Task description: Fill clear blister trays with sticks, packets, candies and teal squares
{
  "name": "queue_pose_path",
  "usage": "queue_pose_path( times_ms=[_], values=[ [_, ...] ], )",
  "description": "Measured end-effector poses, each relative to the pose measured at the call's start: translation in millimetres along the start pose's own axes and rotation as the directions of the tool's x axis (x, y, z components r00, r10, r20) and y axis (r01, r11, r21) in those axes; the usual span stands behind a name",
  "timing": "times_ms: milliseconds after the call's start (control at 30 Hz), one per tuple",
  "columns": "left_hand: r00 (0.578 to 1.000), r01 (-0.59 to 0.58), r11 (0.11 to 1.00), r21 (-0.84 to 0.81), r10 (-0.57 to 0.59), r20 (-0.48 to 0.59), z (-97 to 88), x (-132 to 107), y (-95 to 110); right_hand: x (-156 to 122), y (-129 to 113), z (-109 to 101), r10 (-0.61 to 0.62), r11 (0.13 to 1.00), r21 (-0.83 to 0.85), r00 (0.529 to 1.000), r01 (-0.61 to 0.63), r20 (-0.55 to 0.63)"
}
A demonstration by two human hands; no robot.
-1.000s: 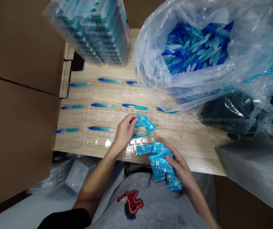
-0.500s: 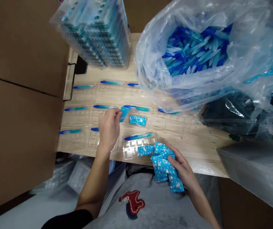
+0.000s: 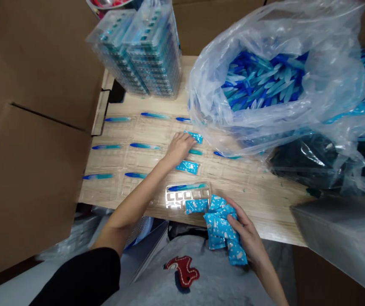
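Note:
My left hand [image 3: 179, 146] reaches out over the wooden table [image 3: 258, 191] and pinches a small blue packet [image 3: 195, 137] at a clear blister tray in the middle row. Another blue packet [image 3: 187, 166] lies in the tray just nearer to me. My right hand [image 3: 244, 231] rests at the table's near edge, closed on a bunch of blue packets [image 3: 222, 227]. One more packet [image 3: 196, 206] lies in the nearest clear tray [image 3: 187, 193], which holds a blue toothbrush-like stick [image 3: 185, 187]. Rows of clear trays with blue sticks [image 3: 144, 145] cover the table.
A big clear plastic bag [image 3: 281, 72] full of blue sticks fills the right back of the table. A stack of filled clear trays [image 3: 144, 46] in plastic stands at the back left. Brown cardboard walls [image 3: 32, 127] close off the left side. A grey box [image 3: 341, 233] sits at right.
My left hand set one packet in a tray in the middle row, then moved farther out and right with another packet. My right hand stayed with its bunch.

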State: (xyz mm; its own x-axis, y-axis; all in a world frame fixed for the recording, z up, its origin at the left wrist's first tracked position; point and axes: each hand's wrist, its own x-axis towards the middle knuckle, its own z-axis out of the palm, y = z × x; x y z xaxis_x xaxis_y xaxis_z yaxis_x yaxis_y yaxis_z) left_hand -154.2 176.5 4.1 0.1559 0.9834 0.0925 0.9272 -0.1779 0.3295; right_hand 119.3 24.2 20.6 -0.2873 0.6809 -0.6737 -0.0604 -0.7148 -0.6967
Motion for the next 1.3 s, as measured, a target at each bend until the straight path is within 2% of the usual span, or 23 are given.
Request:
queue_pose_path(
  times_ms=[67, 133, 167, 233, 300, 333, 400, 533, 667, 733, 800, 867, 933, 1000, 1033, 1100, 1167, 1300],
  values=[
    [0.999, 0.026, 0.998, -0.058, -0.028, -0.037, -9.1, -15.7, 10.6, -0.1, -0.6, 1.1, 0.030, 0.998, 0.047, 1.000, -0.030, -0.002],
    [0.998, 0.047, 0.963, -0.267, -0.053, -0.016, -23.0, -39.5, 30.6, 1.4, -2.4, 2.9, 0.045, 0.997, 0.068, 0.999, -0.045, -0.003],
    [0.998, 0.066, 0.906, -0.419, -0.055, 0.038, -29.5, -53.5, 43.5, 2.7, -3.7, 4.2, 0.043, 0.997, 0.066, 0.999, -0.043, -0.002],
    [0.964, 0.140, 0.769, -0.623, 0.039, 0.264, -37.6, -82.5, 70.5, 5.6, -6.5, 7.3, 0.013, 0.999, 0.034, 1.000, -0.014, 0.003],
    [0.910, 0.207, 0.726, -0.656, 0.103, 0.401, -37.3, -107.5, 92.2, 8.0, -8.2, 10.8, -0.039, 0.999, -0.024, 0.999, 0.040, 0.023],
    [0.901, 0.235, 0.712, -0.661, 0.095, 0.423, -34.5, -117.1, 99.2, 8.7, -8.4, 12.5, -0.063, 0.997, -0.050, 0.997, 0.065, 0.037],
    [0.903, 0.299, 0.662, -0.687, 0.036, 0.428, -26.7, -129.6, 105.4, 8.8, -7.1, 15.5, -0.090, 0.993, -0.073, 0.994, 0.095, 0.068],
    [0.891, 0.447, 0.449, -0.773, -0.148, 0.429, -16.8, -136.5, 102.2, 6.6, -2.3, 20.2, -0.074, 0.994, -0.066, 0.991, 0.082, 0.116],
    [0.870, 0.468, 0.247, -0.848, -0.296, 0.394, -18.9, -134.9, 97.3, 5.5, -2.0, 23.6, -0.090, 0.992, -0.082, 0.990, 0.099, 0.105],
    [0.850, 0.466, 0.185, -0.865, -0.365, 0.380, -22.1, -130.5, 89.4, 5.3, -3.6, 24.2, -0.052, 0.995, -0.080, 0.991, 0.062, 0.126],
    [0.814, 0.454, 0.156, -0.877, -0.473, 0.337, -26.7, -121.4, 73.1, 4.9, -5.4, 24.1, -0.003, 0.998, -0.067, 0.989, 0.013, 0.149],
    [0.742, 0.425, 0.167, -0.890, -0.628, 0.237, -33.1, -106.4, 46.9, 4.3, -6.9, 23.7, 0.016, 0.999, -0.040, 0.987, -0.010, 0.161],
    [0.637, 0.403, 0.211, -0.890, -0.764, 0.108, -41.0, -86.3, 13.2, 3.4, -7.6, 23.3, 0.016, 1.000, -0.002, 0.986, -0.016, 0.165],
    [0.567, 0.407, 0.254, -0.877, -0.823, 0.024, -48.9, -64.5, -22.7, 2.2, -7.4, 22.7, 0.020, 1.000, 0.019, 0.986, -0.024, 0.165],
    [0.548, 0.420, 0.267, -0.867, -0.837, 0.008, -52.3, -54.6, -39.2, 1.5, -7.0, 22.2, 0.023, 0.999, 0.021, 0.987, -0.027, 0.158],
    [0.528, 0.466, 0.270, -0.842, -0.849, 0.019, -57.5, -39.0, -66.1, 0.1, -5.9, 20.9, 0.024, 1.000, 0.016, 0.990, -0.027, 0.138],
    [0.532, 0.515, 0.261, -0.817, -0.844, 0.066, -60.5, -30.9, -83.0, -0.9, -4.5, 19.0, 0.016, 1.000, 0.014, 0.993, -0.018, 0.120],
    [0.549, 0.567, 0.282, -0.774, -0.830, 0.100, -58.6, -28.1, -95.4, -1.0, -2.8, 16.2, 0.021, 1.000, 0.015, 0.994, -0.023, 0.108]
  ],
)
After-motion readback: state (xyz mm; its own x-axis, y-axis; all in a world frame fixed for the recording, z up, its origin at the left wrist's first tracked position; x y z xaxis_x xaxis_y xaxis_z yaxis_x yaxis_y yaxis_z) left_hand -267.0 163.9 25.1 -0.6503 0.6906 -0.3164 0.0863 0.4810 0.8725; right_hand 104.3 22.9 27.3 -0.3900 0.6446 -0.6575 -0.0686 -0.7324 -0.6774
